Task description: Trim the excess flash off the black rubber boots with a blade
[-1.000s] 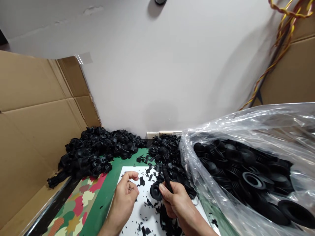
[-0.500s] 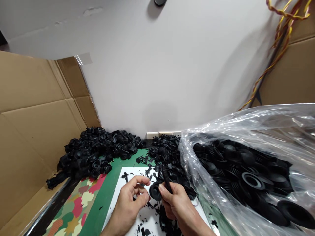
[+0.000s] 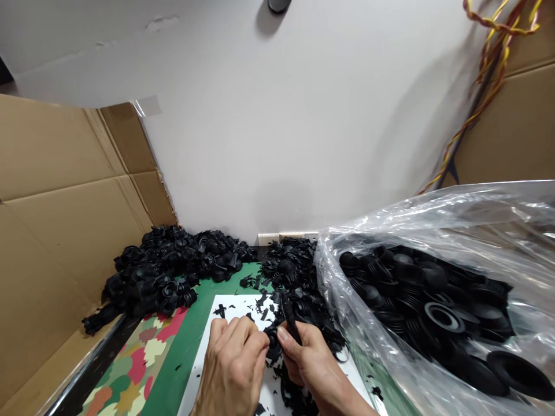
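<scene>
The part [image 3: 272,340], a small black piece, is lying between the two hands, above the sheet [image 3: 246,304], to the right of the left hand [image 3: 236,361] and at the left edge of the right hand [image 3: 314,359]. The right hand is holding it, the thumb pressing near its right side, and is also gripping a black rod [image 3: 289,316]. The rod's long axis is running up and away from the person, its far end leaning a little leftward and standing just beyond the part. The left hand is bending its fingers narrowly, back upward, and its fingertips are meeting the part's left edge; its thumb is staying out of sight, so whether it is pinching cannot be told. Neither hand is thus clearly the nearer, the part sitting at the fingertips of both. Because the fingers are hiding much of it, its own long axis cannot be read. Beyond, scraps [image 3: 220,311] are littering the sheet, two black piles are rising at the back, and a clear bag [image 3: 329,271] of black pieces is lying open at the right.
</scene>
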Action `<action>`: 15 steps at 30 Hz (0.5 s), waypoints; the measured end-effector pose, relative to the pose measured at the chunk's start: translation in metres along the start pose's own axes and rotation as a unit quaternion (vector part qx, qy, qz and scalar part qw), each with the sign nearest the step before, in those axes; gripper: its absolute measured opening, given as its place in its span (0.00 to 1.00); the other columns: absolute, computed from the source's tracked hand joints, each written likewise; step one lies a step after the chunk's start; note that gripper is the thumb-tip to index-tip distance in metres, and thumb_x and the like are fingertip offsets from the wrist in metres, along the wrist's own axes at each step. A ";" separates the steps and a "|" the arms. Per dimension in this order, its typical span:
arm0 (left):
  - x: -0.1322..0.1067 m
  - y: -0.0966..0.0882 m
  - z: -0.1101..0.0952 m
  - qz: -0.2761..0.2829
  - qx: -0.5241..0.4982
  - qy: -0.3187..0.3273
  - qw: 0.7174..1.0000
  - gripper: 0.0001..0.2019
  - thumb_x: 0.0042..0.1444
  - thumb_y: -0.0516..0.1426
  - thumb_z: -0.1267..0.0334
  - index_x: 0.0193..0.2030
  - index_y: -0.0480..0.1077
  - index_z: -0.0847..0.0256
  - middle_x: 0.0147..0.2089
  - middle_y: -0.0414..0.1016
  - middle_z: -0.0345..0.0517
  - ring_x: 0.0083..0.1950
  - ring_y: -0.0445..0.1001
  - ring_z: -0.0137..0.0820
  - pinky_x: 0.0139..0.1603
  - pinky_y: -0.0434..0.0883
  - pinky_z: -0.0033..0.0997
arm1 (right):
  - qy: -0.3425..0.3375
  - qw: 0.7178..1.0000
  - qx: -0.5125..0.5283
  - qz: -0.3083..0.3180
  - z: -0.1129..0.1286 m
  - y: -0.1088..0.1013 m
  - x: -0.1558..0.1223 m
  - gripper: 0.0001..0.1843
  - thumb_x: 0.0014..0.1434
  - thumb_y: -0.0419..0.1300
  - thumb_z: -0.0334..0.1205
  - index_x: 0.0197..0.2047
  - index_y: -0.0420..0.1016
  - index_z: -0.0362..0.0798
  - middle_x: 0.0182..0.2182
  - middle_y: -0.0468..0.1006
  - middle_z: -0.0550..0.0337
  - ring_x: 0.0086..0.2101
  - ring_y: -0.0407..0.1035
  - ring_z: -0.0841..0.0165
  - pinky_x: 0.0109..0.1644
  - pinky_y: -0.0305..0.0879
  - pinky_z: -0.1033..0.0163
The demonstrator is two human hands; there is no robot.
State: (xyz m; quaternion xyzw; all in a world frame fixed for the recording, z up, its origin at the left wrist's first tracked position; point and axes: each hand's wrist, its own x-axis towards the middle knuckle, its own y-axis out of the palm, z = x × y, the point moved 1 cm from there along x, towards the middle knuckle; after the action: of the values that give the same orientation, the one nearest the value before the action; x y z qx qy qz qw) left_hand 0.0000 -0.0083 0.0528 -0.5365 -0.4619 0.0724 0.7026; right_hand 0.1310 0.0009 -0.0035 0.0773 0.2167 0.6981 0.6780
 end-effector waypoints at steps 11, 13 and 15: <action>-0.005 0.018 0.000 0.051 0.027 -0.073 0.996 0.11 0.56 0.49 0.77 0.29 0.67 0.59 0.27 0.71 0.44 0.29 0.67 0.37 0.32 0.56 0.36 | -0.057 0.998 -0.020 -0.015 -0.014 0.000 0.004 0.26 0.41 0.65 0.62 0.22 0.64 0.47 0.13 0.50 0.74 0.16 0.43 0.78 0.19 0.43 0.69; -0.003 0.021 -0.001 0.044 0.034 -0.074 0.996 0.12 0.55 0.49 0.78 0.27 0.66 0.59 0.26 0.70 0.44 0.28 0.66 0.36 0.31 0.56 0.35 | -0.069 0.997 -0.036 -0.025 -0.015 0.000 0.003 0.26 0.42 0.64 0.62 0.22 0.65 0.47 0.13 0.51 0.73 0.16 0.45 0.77 0.19 0.45 0.69; -0.002 0.022 -0.003 0.027 0.039 -0.070 0.996 0.13 0.55 0.48 0.78 0.25 0.64 0.59 0.25 0.70 0.43 0.27 0.65 0.35 0.30 0.56 0.34 | -0.078 0.995 -0.054 -0.037 -0.014 0.000 0.003 0.25 0.43 0.63 0.61 0.22 0.65 0.47 0.13 0.53 0.72 0.17 0.47 0.76 0.19 0.46 0.69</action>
State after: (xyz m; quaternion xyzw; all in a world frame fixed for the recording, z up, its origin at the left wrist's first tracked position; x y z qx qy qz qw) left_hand 0.0102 -0.0026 0.0335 -0.5145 -0.4919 0.1464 0.6870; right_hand 0.1249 0.0006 -0.0163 0.0865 0.1277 0.6752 0.7213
